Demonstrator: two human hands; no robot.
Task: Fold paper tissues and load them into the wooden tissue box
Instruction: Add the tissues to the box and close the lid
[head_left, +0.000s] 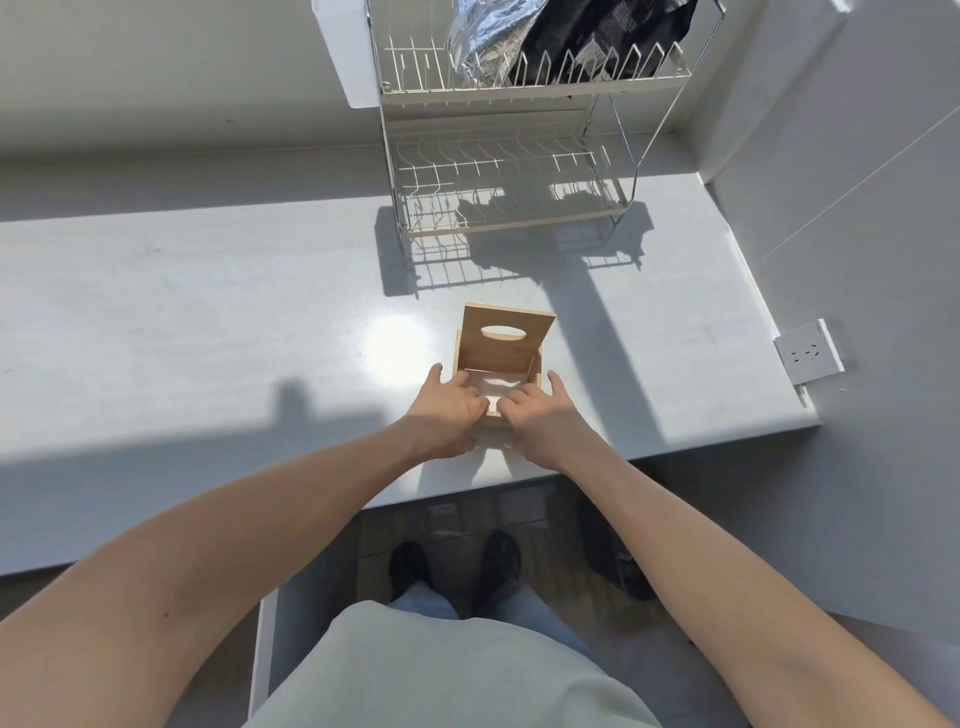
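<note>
A small wooden tissue box (536, 375) stands on the white counter (208, 312) near its front edge. Its lid (506, 332), which has an oval slot, is tipped up and back. White tissues (500, 388) lie inside the box. My left hand (447, 410) reaches in from the left with its fingers bent down onto the tissues and its thumb outside the left wall. My right hand (540, 415) does the same from the right, thumb outside the right wall. The front wall of the box is hidden behind my fingers.
A two-tier wire dish rack (498, 156) stands at the back of the counter, with a foil bag (478, 41) and a black bag (597, 36) on its top tier. A wall with a socket (808, 356) bounds the counter on the right.
</note>
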